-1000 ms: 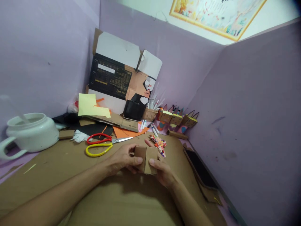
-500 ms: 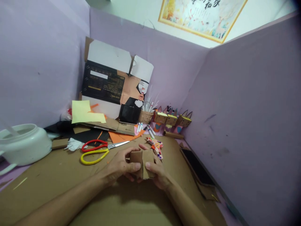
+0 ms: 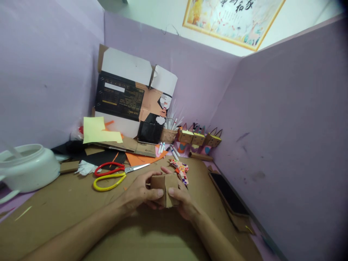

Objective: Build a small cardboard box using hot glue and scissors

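A small brown cardboard box is held between both hands above the cardboard-covered table. My left hand wraps its left side, with the thumb pressed on the near face. On the right side my right hand grips it too, its thumb just across a seam from the left thumb. The far fingers are partly hidden behind the box. Scissors with one red and one yellow handle lie left of the hands, blades slightly apart. Just beyond the box is a patterned, multicoloured paper piece.
A white pot stands at the left. Behind are a flattened printed carton, yellow paper, markers, a basket and several small cardboard figures. A phone lies along the right wall.
Almost nothing differs. Both hands keep the box in the same grip, and the view has shifted very slightly.
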Motion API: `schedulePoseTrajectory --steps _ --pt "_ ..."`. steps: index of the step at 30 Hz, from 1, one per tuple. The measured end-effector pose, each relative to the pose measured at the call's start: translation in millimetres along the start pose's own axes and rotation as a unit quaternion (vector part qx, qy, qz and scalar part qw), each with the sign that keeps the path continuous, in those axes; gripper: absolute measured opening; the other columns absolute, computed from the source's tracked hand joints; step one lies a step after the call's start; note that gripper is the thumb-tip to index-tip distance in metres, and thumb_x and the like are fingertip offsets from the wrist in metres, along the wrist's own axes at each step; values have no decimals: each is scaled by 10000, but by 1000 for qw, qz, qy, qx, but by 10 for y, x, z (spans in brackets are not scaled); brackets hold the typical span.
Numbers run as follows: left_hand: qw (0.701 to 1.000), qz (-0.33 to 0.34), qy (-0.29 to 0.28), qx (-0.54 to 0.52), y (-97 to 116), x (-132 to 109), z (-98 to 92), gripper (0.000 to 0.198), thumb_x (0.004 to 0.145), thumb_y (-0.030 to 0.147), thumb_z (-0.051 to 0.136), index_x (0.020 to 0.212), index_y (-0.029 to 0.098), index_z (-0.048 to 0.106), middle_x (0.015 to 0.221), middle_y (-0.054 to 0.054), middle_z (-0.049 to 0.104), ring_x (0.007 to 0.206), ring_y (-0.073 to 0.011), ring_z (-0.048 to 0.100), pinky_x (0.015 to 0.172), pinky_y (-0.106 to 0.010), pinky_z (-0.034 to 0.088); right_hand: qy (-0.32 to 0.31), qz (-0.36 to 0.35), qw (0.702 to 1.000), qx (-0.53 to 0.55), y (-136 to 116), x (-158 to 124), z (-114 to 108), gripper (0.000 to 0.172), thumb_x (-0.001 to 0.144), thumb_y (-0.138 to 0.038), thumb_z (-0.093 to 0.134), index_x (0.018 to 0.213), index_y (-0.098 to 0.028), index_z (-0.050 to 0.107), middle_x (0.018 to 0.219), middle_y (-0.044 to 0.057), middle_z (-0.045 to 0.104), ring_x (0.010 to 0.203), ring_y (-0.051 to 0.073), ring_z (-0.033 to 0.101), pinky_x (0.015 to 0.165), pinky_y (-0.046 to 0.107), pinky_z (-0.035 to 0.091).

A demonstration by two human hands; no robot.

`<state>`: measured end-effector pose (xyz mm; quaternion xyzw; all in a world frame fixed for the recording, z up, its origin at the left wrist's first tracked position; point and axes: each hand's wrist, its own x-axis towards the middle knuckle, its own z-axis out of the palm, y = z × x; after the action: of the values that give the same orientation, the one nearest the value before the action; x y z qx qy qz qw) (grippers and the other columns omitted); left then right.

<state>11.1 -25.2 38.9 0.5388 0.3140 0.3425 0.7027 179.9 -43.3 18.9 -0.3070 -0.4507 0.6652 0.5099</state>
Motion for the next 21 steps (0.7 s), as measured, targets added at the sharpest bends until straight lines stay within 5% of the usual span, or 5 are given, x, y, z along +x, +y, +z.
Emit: schedulePoseTrajectory --steps 8,15,17,19,21 --pt "998 36 -10 -41 29 3 -16 754 586 334 782 1252 224 445 1039 -79 625 803 -212 621 542 -232 477 -47 13 999 -3 -35 -23 74 608 656 -373 656 1216 -175 526 967 87 677 712 217 645 610 322 510" --pt "992 13 11 -126 34 17 -35 707 618 259 780 1243 191 456 1123 -104 623 1020 -276 592 796 -335 489 -47 -71 976 -201 -64 31 -63 531 742 -461 626 1208 -212 573 1193 68 612 1111 284 542 891 395 448" --pt "988 9 45 -145 53 40 -59 656 644 260 767 1226 181 472 1105 -106 631 983 -256 611 797 -329 494 26 -101 949 -297 -174 74 -169 573 753 -578 544 1195 -217 585 1242 84 586 1105 284 549 821 379 485" --pt "984 24 88 -151 73 64 -96 634 638 250 774 1203 175 496 1064 -94 645 940 -226 624 792 -298 494 230 -83 876 -416 -294 117 -308 578 799 -635 382 1110 -214 627 1153 90 640 998 254 611 759 359 506" --pt "981 36 127 -142 88 88 -138 643 619 238 787 1195 178 508 1016 -75 656 885 -197 633 757 -267 499 324 -57 828 -453 -378 159 -451 591 773 -616 450 1141 -177 595 1139 144 634 1008 294 598 817 419 465"
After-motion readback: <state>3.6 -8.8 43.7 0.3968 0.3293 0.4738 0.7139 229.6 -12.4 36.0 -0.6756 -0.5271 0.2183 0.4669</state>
